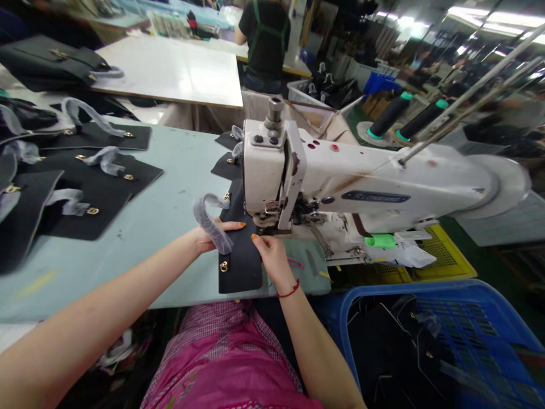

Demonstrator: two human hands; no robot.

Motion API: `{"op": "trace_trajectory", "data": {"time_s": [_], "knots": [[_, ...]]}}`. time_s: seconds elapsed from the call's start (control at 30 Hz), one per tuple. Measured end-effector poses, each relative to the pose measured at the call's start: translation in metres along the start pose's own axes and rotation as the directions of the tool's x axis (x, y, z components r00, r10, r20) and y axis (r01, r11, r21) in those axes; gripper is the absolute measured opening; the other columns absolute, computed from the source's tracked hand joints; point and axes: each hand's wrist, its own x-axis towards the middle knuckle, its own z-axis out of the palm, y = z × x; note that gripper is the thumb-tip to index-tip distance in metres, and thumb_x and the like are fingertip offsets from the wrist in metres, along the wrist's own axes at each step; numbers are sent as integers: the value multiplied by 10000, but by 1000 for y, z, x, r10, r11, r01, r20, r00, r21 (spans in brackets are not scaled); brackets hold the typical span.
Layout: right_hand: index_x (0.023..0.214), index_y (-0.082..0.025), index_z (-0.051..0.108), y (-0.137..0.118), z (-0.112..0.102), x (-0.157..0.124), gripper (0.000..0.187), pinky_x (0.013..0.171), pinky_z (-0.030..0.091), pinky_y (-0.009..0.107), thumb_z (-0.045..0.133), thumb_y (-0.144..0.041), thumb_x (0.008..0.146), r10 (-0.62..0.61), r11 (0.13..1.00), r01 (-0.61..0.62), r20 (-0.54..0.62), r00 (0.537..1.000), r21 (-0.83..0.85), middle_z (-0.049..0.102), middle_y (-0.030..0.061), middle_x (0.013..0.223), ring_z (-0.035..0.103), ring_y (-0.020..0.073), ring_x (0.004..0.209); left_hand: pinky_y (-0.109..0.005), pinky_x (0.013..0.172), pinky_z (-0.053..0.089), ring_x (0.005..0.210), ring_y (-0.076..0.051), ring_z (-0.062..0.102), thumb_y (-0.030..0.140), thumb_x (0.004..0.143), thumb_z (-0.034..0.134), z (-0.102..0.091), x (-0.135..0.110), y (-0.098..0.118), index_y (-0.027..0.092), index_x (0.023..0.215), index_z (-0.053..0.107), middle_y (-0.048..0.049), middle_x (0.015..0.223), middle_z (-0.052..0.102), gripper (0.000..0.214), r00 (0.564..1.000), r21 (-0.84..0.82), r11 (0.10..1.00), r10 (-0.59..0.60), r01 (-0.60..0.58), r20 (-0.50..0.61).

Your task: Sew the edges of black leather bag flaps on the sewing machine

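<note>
A black bag panel lies lengthwise on the table, its far part under the head of the white sewing machine. Gold fittings join it to a handle wrapped in clear plastic, which arches up on its left side. My left hand reaches beneath this handle, a finger stretched flat on the panel close to the presser foot; the handle partly hides the hand. At the panel's right edge, my right hand pinches the leather-like material between thumb and fingers.
More black panels with wrapped handles lie on the pale green table at left. A blue basket holding black pieces stands at lower right. Two black thread cones rise behind the machine. Farther back, a person stands beside a white table.
</note>
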Motion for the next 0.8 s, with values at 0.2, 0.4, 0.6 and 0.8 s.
{"op": "trace_trajectory", "data": {"time_s": [0.2, 0.4, 0.6, 0.8], "knots": [[570, -163, 498, -3, 1, 1, 494, 490, 237, 223, 538, -575, 839, -7, 999, 7, -4, 1000, 36, 394, -21, 554, 324, 96, 542, -368, 732, 624, 764, -254, 732, 101, 708, 774, 2, -1, 3, 110, 1009, 719, -120, 901, 771, 306, 1000, 11, 1000, 1, -1, -28], [578, -153, 529, -4, 2, 3, 492, 502, 249, 223, 534, -567, 842, -8, 1000, 8, -25, 1000, -7, 420, -14, 561, 338, 99, 553, -360, 752, 627, 782, -262, 738, 127, 691, 784, 0, 2, 4, 146, 961, 737, -108, 927, 770, 274, 998, 50, 999, 5, -2, -55], [557, -165, 446, -6, 2, 4, 504, 508, 227, 229, 507, -566, 857, -26, 999, 24, -45, 999, -42, 372, -14, 560, 313, 100, 564, -352, 747, 628, 769, -267, 741, 126, 707, 756, 0, 4, 5, 143, 880, 756, -108, 875, 774, 173, 998, 45, 999, -6, 8, -64], [566, -168, 431, -6, 2, 6, 521, 519, 229, 236, 483, -588, 872, -37, 998, 34, -54, 998, -58, 356, -24, 572, 305, 96, 565, -377, 833, 612, 836, -282, 741, 122, 674, 779, -3, 3, 5, 136, 887, 758, -109, 868, 774, 214, 999, 33, 999, 19, -18, -43]]}}
